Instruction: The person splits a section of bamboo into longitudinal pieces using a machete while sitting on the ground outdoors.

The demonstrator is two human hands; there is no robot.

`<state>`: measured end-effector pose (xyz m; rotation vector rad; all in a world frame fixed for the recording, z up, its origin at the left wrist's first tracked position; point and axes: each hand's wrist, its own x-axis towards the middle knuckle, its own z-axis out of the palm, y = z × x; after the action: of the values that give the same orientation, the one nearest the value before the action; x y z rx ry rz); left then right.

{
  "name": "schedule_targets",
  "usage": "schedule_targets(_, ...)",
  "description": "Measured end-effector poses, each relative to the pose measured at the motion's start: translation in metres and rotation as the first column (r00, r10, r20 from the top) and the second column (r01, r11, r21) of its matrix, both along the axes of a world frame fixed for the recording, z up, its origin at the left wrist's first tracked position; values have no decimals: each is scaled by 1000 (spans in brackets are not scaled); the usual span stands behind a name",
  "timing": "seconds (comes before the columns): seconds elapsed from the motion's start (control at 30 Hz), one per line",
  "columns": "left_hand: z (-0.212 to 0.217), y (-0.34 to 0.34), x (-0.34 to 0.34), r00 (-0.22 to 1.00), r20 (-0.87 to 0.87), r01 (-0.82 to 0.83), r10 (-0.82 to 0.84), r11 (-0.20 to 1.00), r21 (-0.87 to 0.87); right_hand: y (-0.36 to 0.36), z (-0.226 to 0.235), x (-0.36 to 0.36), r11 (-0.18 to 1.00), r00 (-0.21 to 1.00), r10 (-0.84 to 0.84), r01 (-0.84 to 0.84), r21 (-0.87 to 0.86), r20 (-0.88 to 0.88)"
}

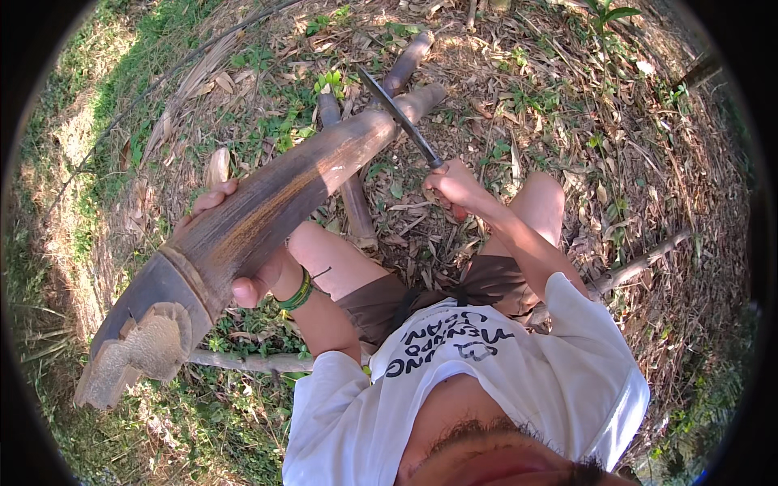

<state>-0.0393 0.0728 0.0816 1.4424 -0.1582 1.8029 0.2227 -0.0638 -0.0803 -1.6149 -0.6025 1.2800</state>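
My left hand [277,274] grips the bamboo [275,193], slanted above leaf litter [559,121]: dark brown, orange-streaked, ringed at one node, ragged and pale at its lower-left end. My right hand [458,185] holds the knife [403,120].

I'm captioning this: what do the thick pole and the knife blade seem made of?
The thick pole looks like bamboo, dull and weathered, given its ringed joint. The knife blade is probably steel, dark with a greyish sheen toward the right hand.
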Motion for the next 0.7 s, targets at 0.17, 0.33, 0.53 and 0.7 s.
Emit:
schedule_targets(0.17,3,0,8,998,28,57,-58,996,62,-1,198,35,873,962,-162,37,486,218)
schedule_targets(0.33,5,-14,6,1000,-18,18,-17,999,46,-11,212,35,158,898,-431,168,973,-85)
schedule_targets(0.53,2,-26,5,988,-74,148,-138,975,163,10,-33,-8,996,988,-47,36,79,144)
schedule_targets(0.7,3,-33,20,999,-8,-46,47,995,83,0,-15,16,997,980,59,-67,38,188)
